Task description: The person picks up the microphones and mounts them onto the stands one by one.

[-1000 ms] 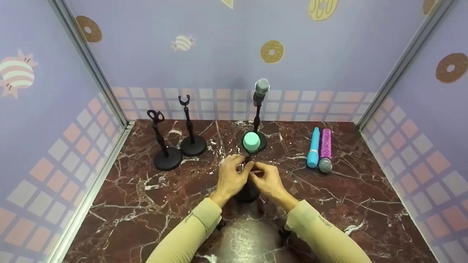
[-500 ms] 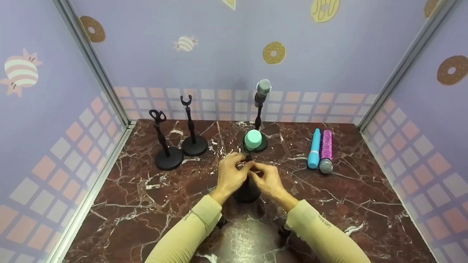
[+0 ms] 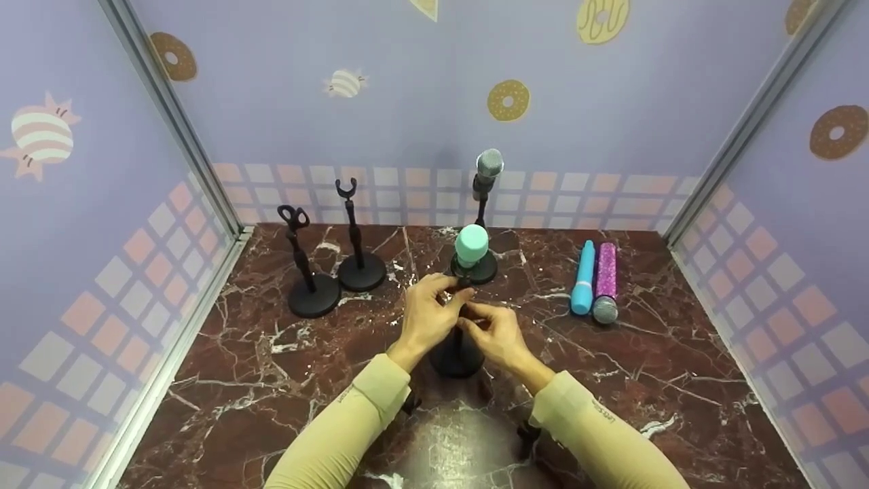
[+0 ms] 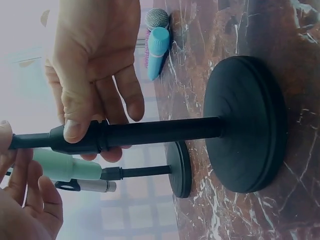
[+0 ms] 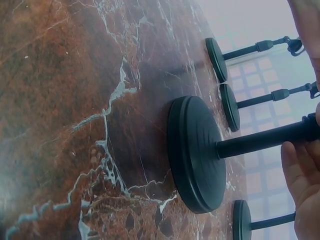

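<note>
A black desk microphone stand (image 3: 456, 358) stands upright in front of the person, with a mint green microphone (image 3: 472, 246) at its top. My left hand (image 3: 431, 312) pinches the thin upper rod just below the microphone. Lower down, my right hand (image 3: 499, 333) grips the thick collar (image 4: 80, 137) between thumb and fingers. The left wrist view shows the round base (image 4: 245, 125) flat on the marble-patterned table, with the lower tube rising from it. In the right wrist view, the fingers (image 5: 300, 170) of the right hand lie against the tube near the collar.
Behind stands another stand holding a silver-headed microphone (image 3: 489, 164). Two bare stands, one with a two-loop holder (image 3: 294, 217) and one with a forked clip (image 3: 346, 189), are at left. A blue microphone (image 3: 582, 278) and a glittery purple microphone (image 3: 606, 278) lie at right. Patterned walls enclose the table.
The mint green microphone and upper rod have risen, and the left hand has moved up with them. The right hand stays at the collar, and the gap between the hands has widened.
</note>
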The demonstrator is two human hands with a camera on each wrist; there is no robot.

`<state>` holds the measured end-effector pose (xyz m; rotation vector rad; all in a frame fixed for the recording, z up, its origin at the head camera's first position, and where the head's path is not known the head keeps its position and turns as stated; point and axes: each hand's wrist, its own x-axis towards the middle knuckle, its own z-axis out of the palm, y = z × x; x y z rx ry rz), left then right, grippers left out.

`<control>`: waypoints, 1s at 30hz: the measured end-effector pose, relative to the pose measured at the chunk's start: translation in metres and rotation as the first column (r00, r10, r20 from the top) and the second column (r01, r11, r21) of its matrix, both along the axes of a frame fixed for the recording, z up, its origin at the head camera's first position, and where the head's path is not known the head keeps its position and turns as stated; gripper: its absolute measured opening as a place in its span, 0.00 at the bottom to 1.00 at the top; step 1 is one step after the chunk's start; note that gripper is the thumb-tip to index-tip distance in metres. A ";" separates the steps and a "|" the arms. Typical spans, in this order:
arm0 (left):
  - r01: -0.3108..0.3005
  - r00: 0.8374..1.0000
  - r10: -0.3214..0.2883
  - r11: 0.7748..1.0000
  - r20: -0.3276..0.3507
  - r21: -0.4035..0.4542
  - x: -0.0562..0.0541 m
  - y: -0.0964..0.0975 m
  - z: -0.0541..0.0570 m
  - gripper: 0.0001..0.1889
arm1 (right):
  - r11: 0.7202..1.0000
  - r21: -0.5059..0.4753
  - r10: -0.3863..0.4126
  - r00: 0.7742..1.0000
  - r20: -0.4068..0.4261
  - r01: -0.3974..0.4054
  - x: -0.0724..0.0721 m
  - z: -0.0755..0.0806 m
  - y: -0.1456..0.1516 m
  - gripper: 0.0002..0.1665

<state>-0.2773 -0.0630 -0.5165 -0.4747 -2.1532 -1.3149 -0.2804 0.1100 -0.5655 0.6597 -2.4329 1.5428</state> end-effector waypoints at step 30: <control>0.034 0.999 -0.036 0.999 -0.042 -0.038 -0.002 -0.003 -0.001 0.08 | 0.997 -0.041 0.062 0.998 0.005 -0.062 -0.001 0.005 0.005 0.22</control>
